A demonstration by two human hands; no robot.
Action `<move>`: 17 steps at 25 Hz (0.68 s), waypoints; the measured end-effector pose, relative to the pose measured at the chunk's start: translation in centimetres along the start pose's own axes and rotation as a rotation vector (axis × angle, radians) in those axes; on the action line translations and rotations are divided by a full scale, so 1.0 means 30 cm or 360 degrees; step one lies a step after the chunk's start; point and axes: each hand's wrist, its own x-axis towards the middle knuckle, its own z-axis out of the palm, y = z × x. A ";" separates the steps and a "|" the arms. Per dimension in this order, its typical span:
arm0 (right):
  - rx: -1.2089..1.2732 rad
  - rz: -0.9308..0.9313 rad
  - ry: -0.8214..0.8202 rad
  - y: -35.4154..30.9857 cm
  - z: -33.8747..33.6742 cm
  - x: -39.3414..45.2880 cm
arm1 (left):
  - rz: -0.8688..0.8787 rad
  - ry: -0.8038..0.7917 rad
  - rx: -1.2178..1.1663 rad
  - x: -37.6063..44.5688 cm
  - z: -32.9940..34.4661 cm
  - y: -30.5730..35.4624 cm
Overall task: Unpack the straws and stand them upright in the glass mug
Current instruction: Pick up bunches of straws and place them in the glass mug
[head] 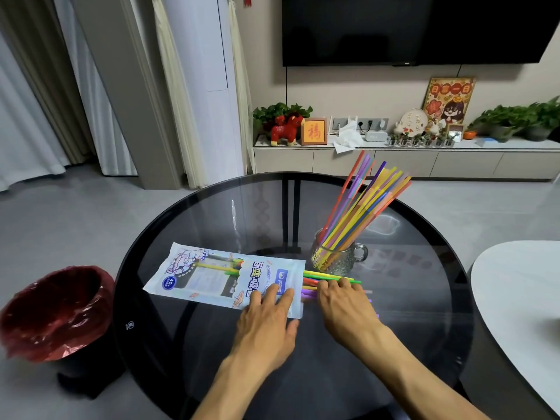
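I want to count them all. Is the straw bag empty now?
Not empty. The straw bag lies flat on the table, and a few straws show through its clear window. More straws poke out its open end under the right hand.

On the round glass table (pixel 212 213) we see the straw packet (pixel 212 275) lying left of the glass mug (pixel 336 256) — straws (pixel 360 201) stand in it — loose straws (pixel 325 278) between them, waste bin (pixel 57 310) on the floor left.
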 end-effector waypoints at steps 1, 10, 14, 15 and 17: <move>0.0019 -0.0004 0.0004 0.003 -0.006 -0.001 | -0.0001 -0.0004 0.0004 -0.001 0.000 -0.001; 0.0220 0.0047 -0.0296 0.077 -0.036 -0.025 | -0.0064 -0.0001 0.0030 0.016 0.007 -0.023; 0.0309 0.0261 -0.0546 0.302 -0.141 -0.060 | -0.0143 -0.0033 0.0022 0.044 0.010 -0.035; 0.0390 0.0350 -0.0581 0.375 -0.175 -0.083 | -0.0163 -0.0067 0.0035 0.046 0.008 -0.036; 0.0615 0.0486 -0.0524 0.489 -0.231 -0.140 | -0.0205 -0.0119 0.0039 0.046 0.005 -0.030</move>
